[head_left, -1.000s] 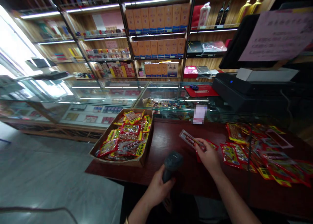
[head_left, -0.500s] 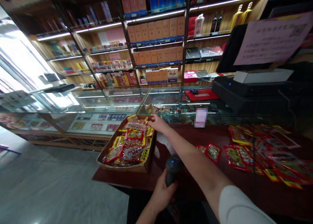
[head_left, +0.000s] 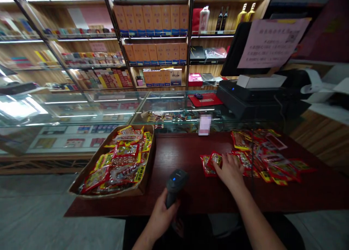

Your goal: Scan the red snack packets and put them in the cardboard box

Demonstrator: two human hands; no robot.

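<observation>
A dark barcode scanner [head_left: 176,180] with a lit blue light stands upright in my left hand [head_left: 161,214], whose fingers wrap round its handle in front of the counter edge. My right hand [head_left: 231,170] rests palm down over red snack packets [head_left: 207,165] on the dark red counter, fingers spread and touching them. Part of the packets is hidden under it. Farther right spreads a loose pile of red and yellow snack packets [head_left: 272,159]. At the left end of the counter, an open cardboard box [head_left: 148,170] is filled with similar packets.
Behind the counter [head_left: 174,148] runs a glass display case [head_left: 114,110]. A monitor [head_left: 236,50] with a pink paper sheet stands at the back right. A cable [head_left: 252,162] hangs in front of the pile. Shelves of boxes [head_left: 155,19] and bottles line the back.
My right hand has moved from the far edge of the box rightward to the packets on the counter. The view has turned right. My left hand keeps the scanner.
</observation>
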